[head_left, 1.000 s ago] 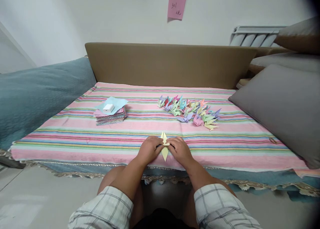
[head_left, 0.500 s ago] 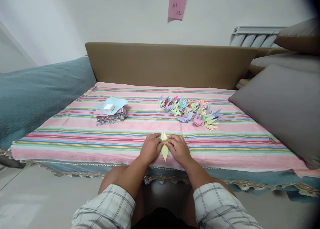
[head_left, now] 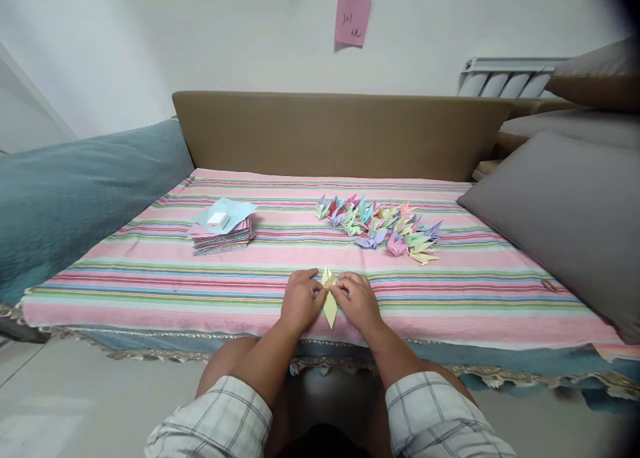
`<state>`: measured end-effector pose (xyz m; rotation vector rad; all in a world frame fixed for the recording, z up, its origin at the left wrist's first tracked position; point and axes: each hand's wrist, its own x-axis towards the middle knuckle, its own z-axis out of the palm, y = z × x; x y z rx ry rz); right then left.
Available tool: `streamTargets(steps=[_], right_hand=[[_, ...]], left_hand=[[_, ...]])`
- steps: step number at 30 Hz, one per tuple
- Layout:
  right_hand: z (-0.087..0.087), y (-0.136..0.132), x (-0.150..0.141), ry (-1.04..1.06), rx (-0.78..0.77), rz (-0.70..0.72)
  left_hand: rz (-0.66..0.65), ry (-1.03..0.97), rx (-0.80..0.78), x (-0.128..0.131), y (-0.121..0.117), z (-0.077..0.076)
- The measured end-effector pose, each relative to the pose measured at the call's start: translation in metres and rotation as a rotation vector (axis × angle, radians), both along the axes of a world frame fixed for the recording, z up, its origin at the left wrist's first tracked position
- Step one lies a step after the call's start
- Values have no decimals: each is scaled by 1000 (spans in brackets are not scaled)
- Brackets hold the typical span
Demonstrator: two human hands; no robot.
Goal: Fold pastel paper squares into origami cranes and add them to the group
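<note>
A pale yellow piece of folded paper [head_left: 330,310], long and pointed at both ends, lies on the striped cloth in front of me. My left hand [head_left: 302,301] pinches its left side near the middle, thumb on the paper. From the right, my right hand [head_left: 357,302] grips the same paper, its thumb and fingertips close to the left thumb. The fingertips hide part of the paper's middle. Beyond my hands, to the right, sits a cluster of several folded paper cranes [head_left: 373,226] in many colours.
At the left stands a stack of coloured paper sheets [head_left: 223,243] with a small white block [head_left: 218,221] on top. A grey cushion [head_left: 565,211] leans at the right. The brown backrest [head_left: 325,135] runs behind the striped cloth [head_left: 165,271]. A pink note [head_left: 353,19] hangs on the wall.
The view has tilted up slightly, so everything sits a little lower. My thumbs have come closer together over the middle of the yellow paper. The cranes and the stack stay put.
</note>
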<state>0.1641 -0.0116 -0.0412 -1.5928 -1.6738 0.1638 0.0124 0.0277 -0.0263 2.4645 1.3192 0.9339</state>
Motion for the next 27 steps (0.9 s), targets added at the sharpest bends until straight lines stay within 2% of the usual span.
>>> streamTargets(steps=[9,19,27], right_hand=[[-1,5,-5,-61,-11,-60],[0,5,-6,-41,14,-64],[3,2,-7,-25,1,-79]], left_hand=[[212,57,-97,6,-9,11],[172,-29,-70,4,-8,7],[162,43,-37,3,-10,2]])
